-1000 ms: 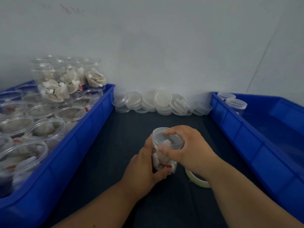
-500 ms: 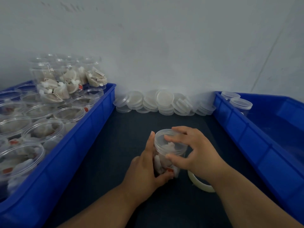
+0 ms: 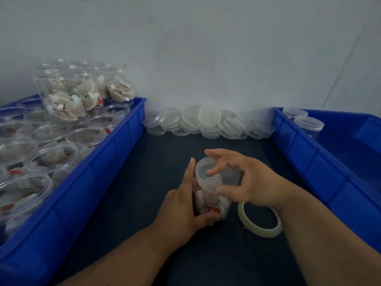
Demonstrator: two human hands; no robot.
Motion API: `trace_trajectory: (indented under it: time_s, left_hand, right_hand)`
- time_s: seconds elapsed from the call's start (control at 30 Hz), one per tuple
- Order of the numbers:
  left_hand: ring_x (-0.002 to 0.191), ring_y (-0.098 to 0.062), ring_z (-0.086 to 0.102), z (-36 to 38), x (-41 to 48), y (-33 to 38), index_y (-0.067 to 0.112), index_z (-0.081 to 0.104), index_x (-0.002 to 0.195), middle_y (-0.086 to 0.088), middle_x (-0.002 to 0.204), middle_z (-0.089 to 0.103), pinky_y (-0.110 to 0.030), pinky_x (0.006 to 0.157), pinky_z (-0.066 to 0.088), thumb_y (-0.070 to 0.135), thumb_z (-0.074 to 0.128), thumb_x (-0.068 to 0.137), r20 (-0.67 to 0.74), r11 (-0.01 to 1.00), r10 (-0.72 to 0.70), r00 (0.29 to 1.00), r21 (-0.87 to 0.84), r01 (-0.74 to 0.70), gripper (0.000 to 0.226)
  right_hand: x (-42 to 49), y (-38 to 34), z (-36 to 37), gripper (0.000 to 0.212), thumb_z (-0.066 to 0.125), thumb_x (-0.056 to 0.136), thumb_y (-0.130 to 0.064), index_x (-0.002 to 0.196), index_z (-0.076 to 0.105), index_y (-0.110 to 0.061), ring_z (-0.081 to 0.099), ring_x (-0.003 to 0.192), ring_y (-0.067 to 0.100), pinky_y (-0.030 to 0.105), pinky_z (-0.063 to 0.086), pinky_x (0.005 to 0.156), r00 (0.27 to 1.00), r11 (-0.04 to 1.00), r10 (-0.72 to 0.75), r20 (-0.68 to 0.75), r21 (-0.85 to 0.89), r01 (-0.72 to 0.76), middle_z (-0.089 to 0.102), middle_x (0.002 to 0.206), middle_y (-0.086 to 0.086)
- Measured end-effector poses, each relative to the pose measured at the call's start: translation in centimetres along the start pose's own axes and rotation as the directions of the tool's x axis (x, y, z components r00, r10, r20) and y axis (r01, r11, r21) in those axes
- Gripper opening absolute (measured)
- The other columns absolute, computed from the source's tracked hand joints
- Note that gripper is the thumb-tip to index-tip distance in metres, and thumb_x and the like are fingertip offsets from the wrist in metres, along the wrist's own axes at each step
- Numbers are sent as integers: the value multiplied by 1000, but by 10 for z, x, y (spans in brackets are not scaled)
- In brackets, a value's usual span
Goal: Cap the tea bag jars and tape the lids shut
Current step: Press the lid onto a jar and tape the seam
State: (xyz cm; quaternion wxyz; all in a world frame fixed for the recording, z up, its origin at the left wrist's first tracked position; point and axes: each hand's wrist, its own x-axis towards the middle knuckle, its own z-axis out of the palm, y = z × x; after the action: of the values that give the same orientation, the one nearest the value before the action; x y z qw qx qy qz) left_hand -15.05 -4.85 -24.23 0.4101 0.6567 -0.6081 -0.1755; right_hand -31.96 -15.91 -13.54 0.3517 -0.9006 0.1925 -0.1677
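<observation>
A dark table (image 3: 156, 162) has a big blue bin (image 3: 107, 182) on the left, full of open jars (image 3: 86, 137) of tea bags. Another blue bin (image 3: 321, 182) on the right has a few closed jars (image 3: 308, 125).

Between the bins, the left hand (image 3: 181, 207) wraps round one jar (image 3: 208, 200) and holds it upright, thumb curled in front. The right hand (image 3: 253, 182) pinches the lid (image 3: 228, 175) on top with bent fingers and thumb.

To do this well, I think the lid should sit flat, then turn till snug, with the jar held firm. The tape roll (image 3: 266, 232) lies just beside the jar.
</observation>
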Motion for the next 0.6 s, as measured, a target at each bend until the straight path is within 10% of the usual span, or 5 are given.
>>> trace_trajectory:
  time_s: [0.17, 0.27, 0.43, 0.6]
  left_hand:
    - [115, 17, 52, -3, -1, 3, 76, -27, 131, 47, 128, 47, -7, 95, 38, 62, 79, 68, 12, 1000, -2, 1000, -24, 2, 124]
    - [120, 8, 55, -4, -2, 6, 74, -26, 135, 34, 134, 53, -19, 103, 43, 66, 74, 66, 29, 999, -1, 1000, -38, 2, 122]
    - [112, 21, 53, -2, -2, 6, 73, -23, 136, 50, 116, 51, 0, 91, 39, 63, 78, 67, 14, 999, -1, 1000, -38, 2, 123]
    - [99, 13, 64, -4, -3, 12, 63, -12, 148, 35, 115, 63, -10, 87, 50, 59, 80, 72, 24, 998, 31, 999, -64, -29, 120]
  right_hand:
    - [3, 8, -4, 35, 77, 69, -27, 102, 70, -34, 41, 135, -1, 35, 41, 109, 997, 996, -64, 49, 61, 61, 46, 141, -23]
    - [0, 4, 2, 40, 79, 63, -46, 102, 67, -44, 43, 127, -6, 27, 44, 103, 999, 999, -20, -31, -28, 19, 45, 133, -30]
    - [-1, -16, 27, 68, 57, 50, -83, 108, 47, -49, 42, 101, -1, 21, 41, 83, 942, 902, 171, -288, -339, -268, 33, 110, -20]
    - [-12, -28, 40, 67, 47, 60, -82, 119, 40, -50, 25, 125, 6, 22, 29, 91, 935, 897, 190, -299, -335, -289, 26, 125, -18]
